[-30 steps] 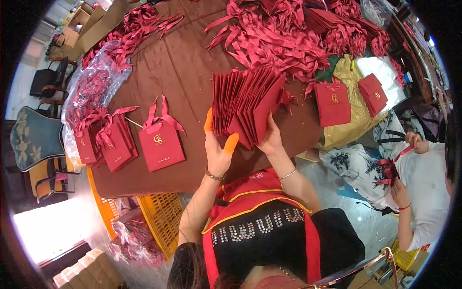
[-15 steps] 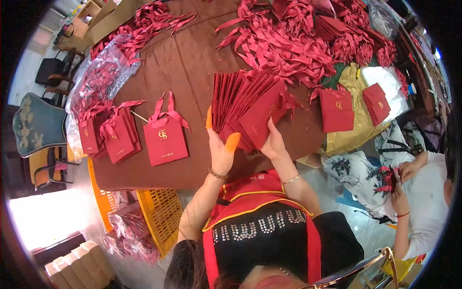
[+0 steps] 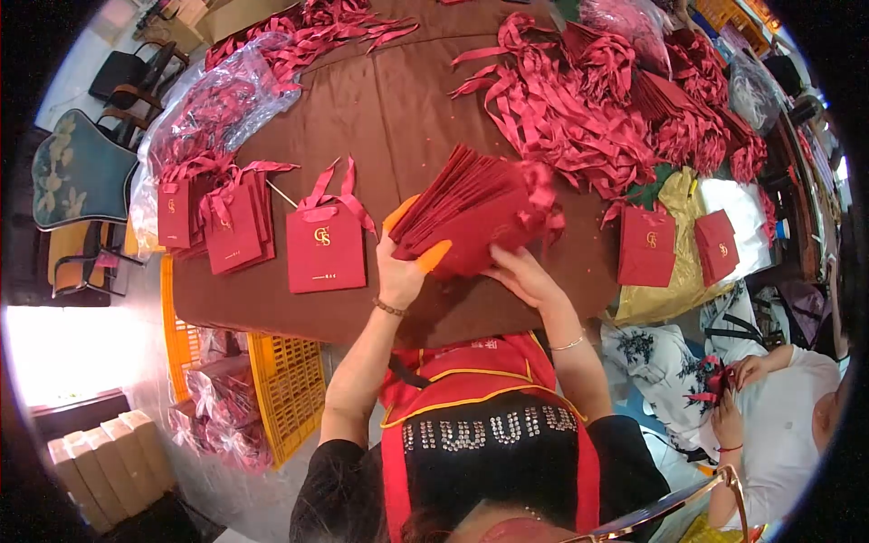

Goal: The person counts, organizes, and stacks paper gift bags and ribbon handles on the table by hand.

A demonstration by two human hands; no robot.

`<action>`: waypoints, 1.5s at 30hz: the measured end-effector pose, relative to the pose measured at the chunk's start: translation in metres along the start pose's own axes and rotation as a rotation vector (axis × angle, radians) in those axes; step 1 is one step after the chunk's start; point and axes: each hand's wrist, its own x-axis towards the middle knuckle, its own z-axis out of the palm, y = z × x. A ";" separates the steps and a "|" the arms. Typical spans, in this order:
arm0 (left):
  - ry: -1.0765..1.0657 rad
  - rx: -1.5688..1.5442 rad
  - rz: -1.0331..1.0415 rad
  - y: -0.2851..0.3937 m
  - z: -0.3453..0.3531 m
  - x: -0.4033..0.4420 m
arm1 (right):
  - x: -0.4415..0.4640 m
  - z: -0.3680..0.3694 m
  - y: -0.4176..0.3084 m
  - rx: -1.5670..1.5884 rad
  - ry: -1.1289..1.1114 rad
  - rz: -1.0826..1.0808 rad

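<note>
A fanned stack of red paper gift bags [image 3: 471,213] is lifted above the brown-covered table, with ribbon handles trailing at its right end. My left hand [image 3: 401,271], wearing orange finger covers on thumb and a finger, grips the stack's left side. At the lower right edge, my right hand [image 3: 528,279] also holds the stack; some of its fingers are hidden by the bags. Left of my hands, a single red gift bag [image 3: 326,253] with a gold logo lies flat, its ribbon handles spread upward. Farther left is a small pile of similar bags [image 3: 237,231].
A heap of ribboned bags [image 3: 579,118] covers the table's far right. Clear plastic [image 3: 262,81] wraps more at the left. Two bags [image 3: 646,249] lie by gold wrapping [image 3: 679,199]. Yellow crates [image 3: 288,389] stand below the left edge. A seated co-worker [image 3: 769,398] handles red ribbon at right.
The stack has turned clockwise in my hands, its fanned edges now leaning rightward. My right hand has shifted lower along its edge. The whole view has moved slightly.
</note>
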 end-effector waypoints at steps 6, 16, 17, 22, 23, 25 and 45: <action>-0.233 0.264 0.026 0.009 -0.031 0.013 | -0.041 -0.027 -0.047 -0.861 0.244 0.247; -0.455 -0.022 -0.250 0.020 -0.024 0.009 | 0.009 0.012 -0.028 -0.603 0.162 -0.724; -0.486 -0.009 -0.195 0.016 -0.025 0.007 | 0.021 0.018 -0.029 -0.527 0.151 -0.722; -0.486 -0.094 -0.213 0.012 -0.029 0.005 | 0.030 0.036 -0.024 -0.485 -0.052 -0.593; -0.529 -0.173 -0.227 0.013 -0.028 0.008 | 0.025 0.039 -0.028 -0.531 -0.049 -0.537; -0.556 -0.071 -0.224 0.011 -0.031 0.011 | 0.030 0.035 -0.027 -0.575 -0.026 -0.557; -0.228 -0.086 -0.095 -0.006 -0.023 -0.013 | -0.043 0.029 -0.040 -1.261 -0.254 -0.366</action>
